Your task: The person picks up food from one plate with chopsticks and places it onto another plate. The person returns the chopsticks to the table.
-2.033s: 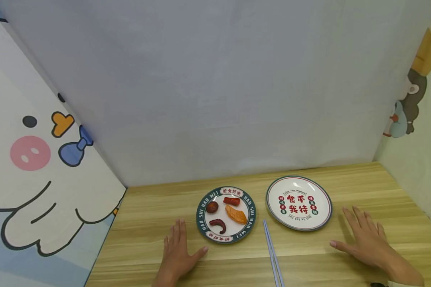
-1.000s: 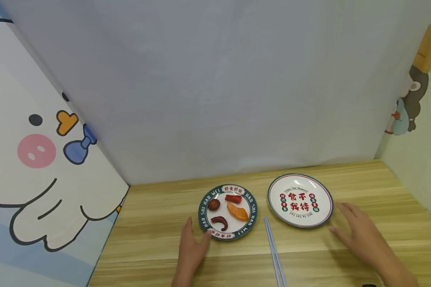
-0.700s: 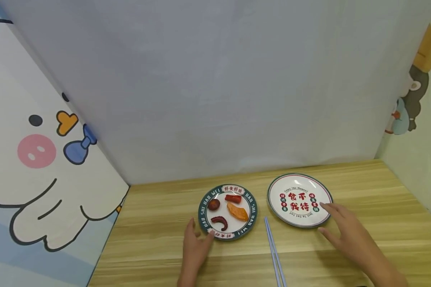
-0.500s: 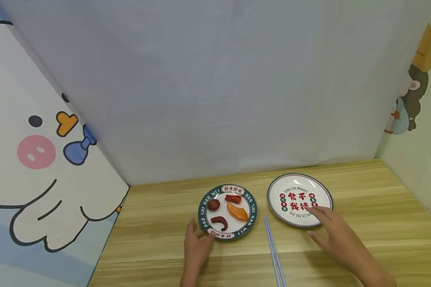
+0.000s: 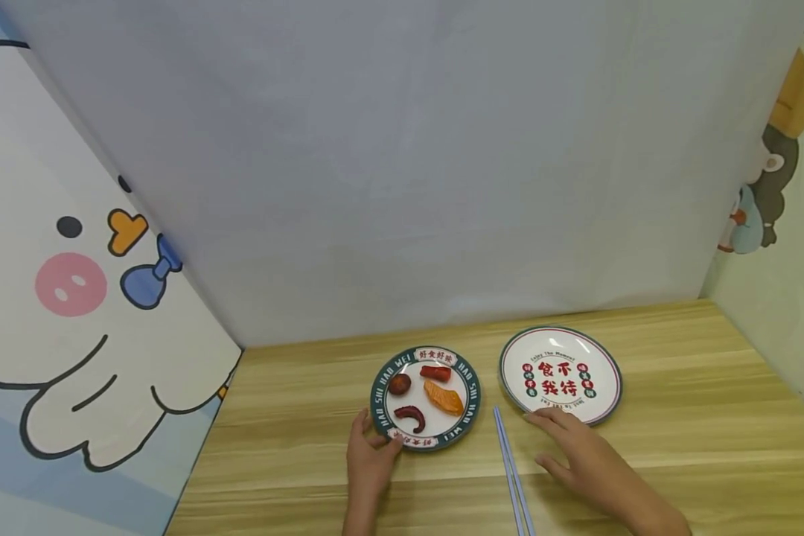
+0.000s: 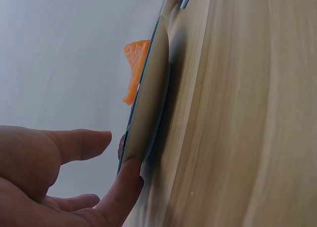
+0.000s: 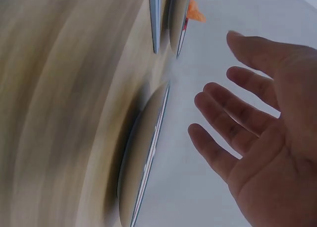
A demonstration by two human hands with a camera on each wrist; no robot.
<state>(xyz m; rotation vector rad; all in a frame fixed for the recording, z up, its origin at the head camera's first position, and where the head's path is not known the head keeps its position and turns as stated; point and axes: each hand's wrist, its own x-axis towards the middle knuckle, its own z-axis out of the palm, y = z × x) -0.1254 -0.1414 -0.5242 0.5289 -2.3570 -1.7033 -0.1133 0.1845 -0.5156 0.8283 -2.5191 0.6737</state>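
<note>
The green-rimmed plate (image 5: 390,365) lies flat, just ahead and to the right of the left hand (image 5: 370,455). The left grip is slack: one fingertip bears on the underside of the rim, while the thumb stands spread above it, with a visible gap in the left wrist view. This contact probably steadies the plate. Beyond the thumb, a dark curved piece (image 5: 411,417), a round brown piece (image 5: 399,384), an orange slice (image 5: 444,398) and a red piece (image 5: 435,374) sit on the plate; the spacing leaves each separately accessible.

The chopsticks (image 5: 507,467) lie between the hands, pointing away from the person. This placement appears to suit the right hand (image 5: 586,458), just beside them. Its fingers are relaxed and parted, holding nothing, and hang over the near rim of the white plate (image 5: 599,372); the right wrist view shows them clear of it.

The left forearm (image 5: 359,514) runs nearly straight forward; the right forearm (image 5: 650,510) slants inward.
</note>
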